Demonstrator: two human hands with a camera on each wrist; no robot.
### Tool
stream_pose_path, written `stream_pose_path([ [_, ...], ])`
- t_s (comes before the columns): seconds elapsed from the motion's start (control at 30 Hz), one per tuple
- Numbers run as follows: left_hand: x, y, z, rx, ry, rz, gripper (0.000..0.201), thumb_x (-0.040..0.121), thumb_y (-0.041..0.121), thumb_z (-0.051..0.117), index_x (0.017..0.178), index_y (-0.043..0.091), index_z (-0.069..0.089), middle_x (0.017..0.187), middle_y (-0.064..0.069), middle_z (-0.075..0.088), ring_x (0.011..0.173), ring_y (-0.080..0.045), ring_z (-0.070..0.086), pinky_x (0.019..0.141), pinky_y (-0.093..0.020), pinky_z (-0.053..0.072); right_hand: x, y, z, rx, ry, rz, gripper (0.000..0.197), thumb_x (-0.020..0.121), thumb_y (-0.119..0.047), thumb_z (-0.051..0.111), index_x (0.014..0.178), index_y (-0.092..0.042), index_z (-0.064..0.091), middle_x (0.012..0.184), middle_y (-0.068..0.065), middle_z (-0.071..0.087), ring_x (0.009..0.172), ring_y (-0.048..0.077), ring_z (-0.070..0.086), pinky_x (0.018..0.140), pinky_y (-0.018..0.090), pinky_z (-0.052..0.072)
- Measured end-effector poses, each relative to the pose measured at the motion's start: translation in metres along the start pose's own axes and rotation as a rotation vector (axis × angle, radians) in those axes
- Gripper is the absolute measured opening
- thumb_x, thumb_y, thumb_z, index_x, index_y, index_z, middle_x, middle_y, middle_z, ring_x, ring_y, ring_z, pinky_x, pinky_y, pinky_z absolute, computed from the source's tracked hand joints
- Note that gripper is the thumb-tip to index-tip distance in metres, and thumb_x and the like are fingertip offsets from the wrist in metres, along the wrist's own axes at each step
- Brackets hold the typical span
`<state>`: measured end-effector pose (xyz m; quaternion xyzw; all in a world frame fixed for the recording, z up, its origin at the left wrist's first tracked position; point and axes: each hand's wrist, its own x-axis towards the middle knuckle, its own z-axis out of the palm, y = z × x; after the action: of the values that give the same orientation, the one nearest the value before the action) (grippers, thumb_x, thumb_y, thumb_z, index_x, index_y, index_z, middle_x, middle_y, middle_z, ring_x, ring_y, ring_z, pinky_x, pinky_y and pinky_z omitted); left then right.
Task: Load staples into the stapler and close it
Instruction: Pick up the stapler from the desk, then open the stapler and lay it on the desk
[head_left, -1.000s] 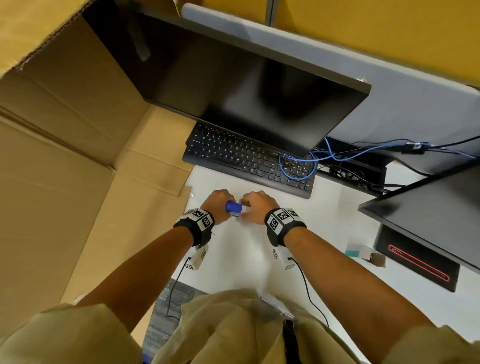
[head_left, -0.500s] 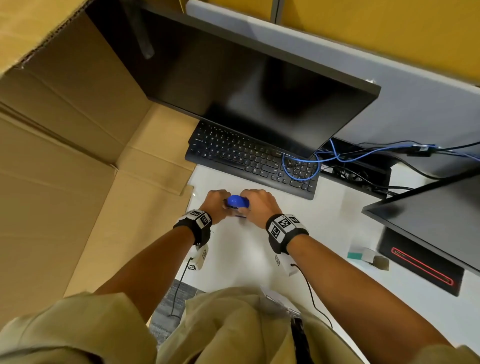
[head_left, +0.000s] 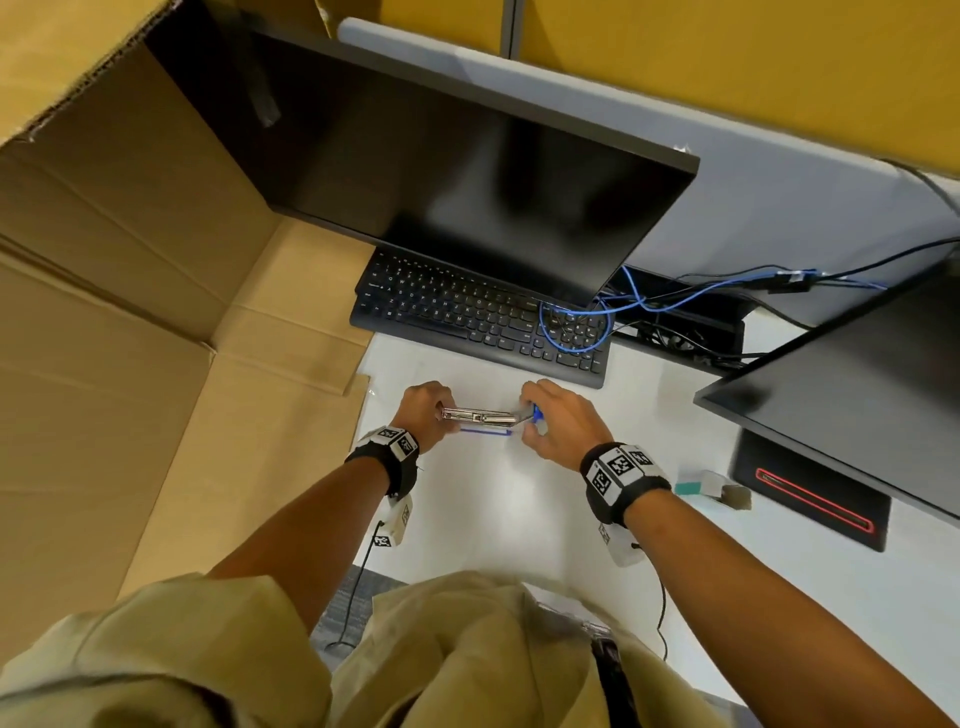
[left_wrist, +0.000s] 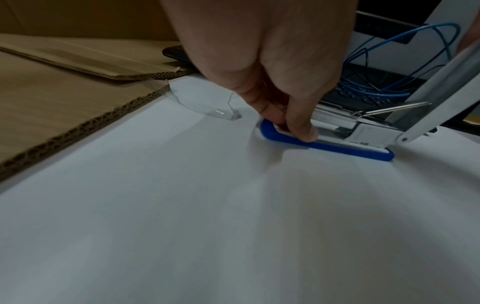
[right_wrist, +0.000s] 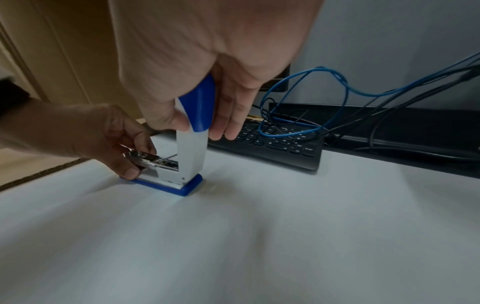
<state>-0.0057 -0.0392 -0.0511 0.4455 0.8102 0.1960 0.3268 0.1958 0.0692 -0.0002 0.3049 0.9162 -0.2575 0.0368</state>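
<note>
A blue and white stapler (head_left: 480, 418) (left_wrist: 337, 142) (right_wrist: 179, 176) stands on the white desk (head_left: 498, 509) with its lid swung up. My left hand (head_left: 423, 408) (left_wrist: 280, 115) (right_wrist: 119, 152) pinches the front end of the base and the metal staple channel (head_left: 475, 415) (left_wrist: 335, 118). My right hand (head_left: 556, 423) (right_wrist: 197, 115) grips the raised blue and white lid (right_wrist: 193, 127) between thumb and fingers, holding it nearly upright. The channel lies uncovered; I cannot tell whether staples are in it.
A black keyboard (head_left: 478, 317) with a blue cable (head_left: 571, 322) coiled on it lies just beyond the stapler, under a dark monitor (head_left: 467, 182). Flattened cardboard (head_left: 130, 364) borders the desk on the left. A small teal and white box (head_left: 711, 486) sits at the right, near a second monitor (head_left: 857, 384).
The stapler was held closed between both hands. Now my right hand has swung the lid up and to the right, and the metal channel is uncovered.
</note>
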Motion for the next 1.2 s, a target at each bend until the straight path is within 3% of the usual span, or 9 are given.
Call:
stream_pose_path([
  [0.3,-0.002,-0.001,0.005,-0.003,0.012,0.01,0.017,0.068,0.01,0.082,0.078,0.008,0.068,0.087,-0.011,0.067,0.076,-0.025,0.061,0.068,-0.033,0.053,-0.02,0.026,0.011,-0.111,-0.019,0.199,0.015,0.081,-0.019,0.059,0.095,-0.015,0.054,0.083,0.008,0.067,0.074,0.03,0.06,0.063,0.036,0.051],
  [0.47,0.0,-0.001,0.008,0.008,-0.026,0.053,0.017,0.068,0.008,0.081,0.079,0.006,0.067,0.085,-0.012,0.067,0.071,-0.019,0.055,0.063,-0.024,0.043,-0.032,0.037,0.028,-0.088,-0.093,0.267,0.018,0.085,-0.019,0.057,0.103,-0.017,0.057,0.089,0.012,0.068,0.078,0.034,0.062,0.067,0.035,0.049],
  [0.77,0.004,-0.002,0.011,0.083,-0.061,0.052,0.018,0.072,0.01,0.078,0.079,0.01,0.062,0.085,-0.002,0.059,0.074,-0.018,0.054,0.057,-0.014,0.038,-0.031,0.043,0.033,-0.077,-0.06,0.251,0.016,0.089,-0.02,0.056,0.105,-0.016,0.056,0.091,0.012,0.069,0.079,0.032,0.064,0.067,0.036,0.052],
  [1.0,0.008,0.009,0.014,0.241,-0.149,0.145,0.023,0.072,0.014,0.076,0.087,0.012,0.06,0.095,-0.007,0.061,0.082,-0.018,0.051,0.069,-0.025,0.041,-0.043,0.054,0.02,-0.044,-0.013,0.273,0.018,0.085,-0.021,0.062,0.102,-0.015,0.06,0.096,0.01,0.068,0.085,0.032,0.064,0.072,0.038,0.055],
  [1.1,0.007,0.015,0.023,0.304,-0.148,0.188,0.025,0.071,0.017,0.076,0.091,0.013,0.06,0.096,-0.007,0.061,0.087,-0.021,0.053,0.071,-0.025,0.041,-0.061,0.07,0.014,-0.071,0.019,0.291,0.027,0.086,-0.022,0.064,0.112,-0.014,0.062,0.111,0.011,0.067,0.1,0.032,0.063,0.088,0.04,0.054],
  [1.2,0.007,0.022,0.03,0.34,-0.121,0.181,0.02,0.072,0.015,0.073,0.088,0.015,0.061,0.094,-0.006,0.063,0.088,-0.022,0.054,0.071,-0.028,0.044,-0.081,0.089,0.007,-0.151,-0.008,0.34,0.043,0.084,-0.026,0.067,0.125,-0.018,0.056,0.132,0.008,0.058,0.125,0.027,0.05,0.116,0.04,0.027],
])
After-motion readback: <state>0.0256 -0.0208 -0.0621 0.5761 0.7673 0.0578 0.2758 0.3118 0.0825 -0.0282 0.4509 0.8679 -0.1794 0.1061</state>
